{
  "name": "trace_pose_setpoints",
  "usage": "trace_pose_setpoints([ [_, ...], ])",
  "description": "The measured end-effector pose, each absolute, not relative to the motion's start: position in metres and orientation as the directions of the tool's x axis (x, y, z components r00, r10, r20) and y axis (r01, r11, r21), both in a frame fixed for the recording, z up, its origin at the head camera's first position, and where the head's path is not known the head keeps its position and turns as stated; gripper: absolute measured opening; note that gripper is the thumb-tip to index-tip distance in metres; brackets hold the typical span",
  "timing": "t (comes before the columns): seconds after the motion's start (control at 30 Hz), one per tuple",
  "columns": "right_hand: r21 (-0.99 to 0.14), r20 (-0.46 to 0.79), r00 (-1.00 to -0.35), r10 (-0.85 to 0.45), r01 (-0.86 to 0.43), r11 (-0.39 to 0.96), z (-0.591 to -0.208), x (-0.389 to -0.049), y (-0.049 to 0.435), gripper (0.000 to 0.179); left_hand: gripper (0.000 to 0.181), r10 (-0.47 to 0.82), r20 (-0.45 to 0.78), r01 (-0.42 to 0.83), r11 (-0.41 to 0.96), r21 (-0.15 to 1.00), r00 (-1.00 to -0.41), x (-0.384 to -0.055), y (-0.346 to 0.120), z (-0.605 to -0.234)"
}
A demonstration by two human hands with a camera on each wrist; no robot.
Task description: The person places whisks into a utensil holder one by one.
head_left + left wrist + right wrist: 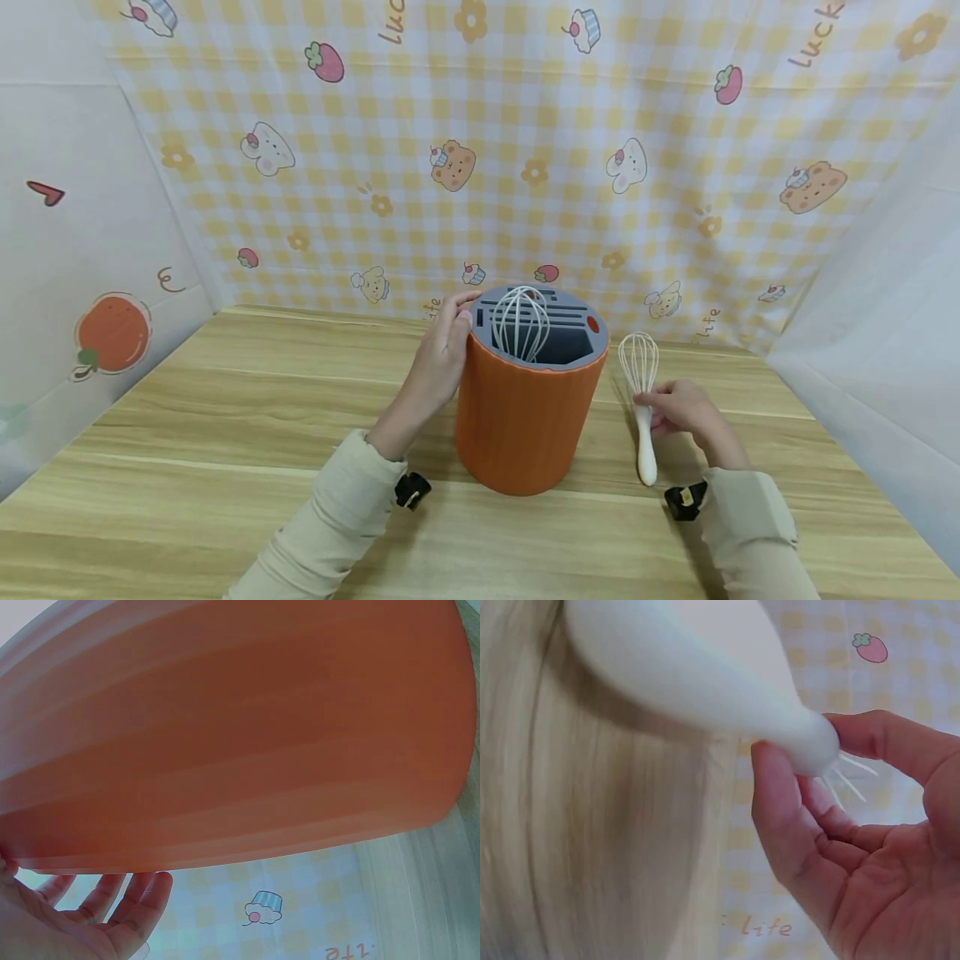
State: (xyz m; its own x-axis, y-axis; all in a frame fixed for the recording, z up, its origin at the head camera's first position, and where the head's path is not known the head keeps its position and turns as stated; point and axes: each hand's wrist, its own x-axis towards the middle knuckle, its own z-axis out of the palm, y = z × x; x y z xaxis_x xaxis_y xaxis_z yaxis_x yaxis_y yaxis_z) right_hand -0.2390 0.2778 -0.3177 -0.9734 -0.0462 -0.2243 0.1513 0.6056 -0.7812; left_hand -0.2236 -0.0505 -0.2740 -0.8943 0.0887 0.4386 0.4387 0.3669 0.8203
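An orange ribbed utensil holder with a grey slotted top stands on the wooden table. A white whisk stands inside it, wires up. My left hand rests against the holder's upper left side, fingers near the rim; in the left wrist view the orange wall fills the frame above my straight fingers. My right hand pinches a second white whisk where handle meets wires, to the right of the holder. The right wrist view shows its handle between thumb and fingers.
A yellow checked cloth with bears and strawberries hangs behind the table. White walls close in on the left and right. A black wrist camera sits on each sleeve.
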Motion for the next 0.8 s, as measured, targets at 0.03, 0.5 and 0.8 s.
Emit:
trace_pose_setpoints([
  [0.03, -0.811, -0.227, -0.972, -0.06, 0.155, 0.564, -0.318, -0.239, 0.278, 0.028, 0.041, 0.089, 0.437, 0.437, 0.367, 0.821, -0.895, -0.223, -0.051, -0.274],
  [0.5, -0.964, -0.239, -0.944, -0.229, 0.259, -0.061, -0.319, -0.246, 0.296, 0.02, 0.041, 0.091, 0.437, 0.439, 0.358, 0.824, -0.895, -0.223, -0.051, -0.274],
  [0.8, -0.875, -0.216, -0.95, -0.224, 0.29, -0.388, -0.311, -0.245, 0.304, 0.008, 0.041, 0.085, 0.431, 0.43, 0.365, 0.826, -0.898, -0.223, -0.05, -0.273],
])
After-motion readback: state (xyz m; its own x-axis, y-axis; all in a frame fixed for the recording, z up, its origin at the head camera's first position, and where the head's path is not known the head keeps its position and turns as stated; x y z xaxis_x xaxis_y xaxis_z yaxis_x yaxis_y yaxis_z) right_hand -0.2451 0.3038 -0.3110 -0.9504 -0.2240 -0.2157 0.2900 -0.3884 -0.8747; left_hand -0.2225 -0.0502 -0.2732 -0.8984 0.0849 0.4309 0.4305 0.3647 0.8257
